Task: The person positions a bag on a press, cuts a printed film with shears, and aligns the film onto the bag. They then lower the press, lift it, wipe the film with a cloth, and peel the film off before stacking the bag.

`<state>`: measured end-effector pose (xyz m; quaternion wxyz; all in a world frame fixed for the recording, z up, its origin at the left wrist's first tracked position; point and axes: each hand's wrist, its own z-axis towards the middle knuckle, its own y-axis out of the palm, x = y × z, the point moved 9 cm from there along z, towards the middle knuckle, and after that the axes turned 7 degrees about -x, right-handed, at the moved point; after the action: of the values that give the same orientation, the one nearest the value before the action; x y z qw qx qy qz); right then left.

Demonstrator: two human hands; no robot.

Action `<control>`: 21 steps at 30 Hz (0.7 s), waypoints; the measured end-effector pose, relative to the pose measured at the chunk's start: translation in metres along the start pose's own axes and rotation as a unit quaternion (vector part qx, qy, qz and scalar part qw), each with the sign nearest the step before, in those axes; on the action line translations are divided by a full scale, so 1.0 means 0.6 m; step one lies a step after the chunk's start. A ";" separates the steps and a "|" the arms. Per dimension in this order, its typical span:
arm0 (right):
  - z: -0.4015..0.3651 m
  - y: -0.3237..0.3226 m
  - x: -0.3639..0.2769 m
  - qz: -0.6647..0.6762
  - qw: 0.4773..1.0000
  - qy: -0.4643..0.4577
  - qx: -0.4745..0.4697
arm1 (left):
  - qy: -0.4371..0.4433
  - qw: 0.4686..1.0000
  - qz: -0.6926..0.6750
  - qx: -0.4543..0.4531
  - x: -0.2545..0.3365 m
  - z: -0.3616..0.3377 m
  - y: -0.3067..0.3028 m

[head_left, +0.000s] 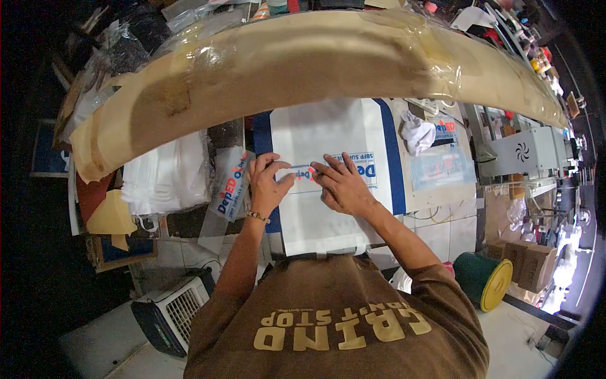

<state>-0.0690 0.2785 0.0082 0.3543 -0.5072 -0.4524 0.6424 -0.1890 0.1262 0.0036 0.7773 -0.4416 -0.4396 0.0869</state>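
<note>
A white bag with dark blue side panels (394,151) lies flat in front of me. Across its middle runs a sheet with blue and red "DepED" lettering (362,168). My right hand (346,187) rests over the lettering, fingers spread and fingertips on the sheet, covering part of the print. At the left end of the sheet is my left hand (270,183), its fingers bent, with a gap between thumb and index finger. Beside my left wrist, a clear film printed with "DepED" (228,192) lies at a slant.
A long tan padded board (315,63) arches over the far side of the bag. To the left sits a stack of white bags (165,174). On the right are a crumpled white cloth (418,134), more printed film (443,169) and a grey machine with a fan (521,153).
</note>
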 end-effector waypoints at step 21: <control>-0.005 0.004 0.009 0.043 0.998 -0.013 0.033 | -0.006 1.000 -0.017 -0.003 -0.002 -0.001 0.001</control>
<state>-0.0674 0.2833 0.0037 0.3365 -0.5064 -0.4132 0.6779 -0.1893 0.1254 0.0023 0.7745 -0.4359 -0.4521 0.0752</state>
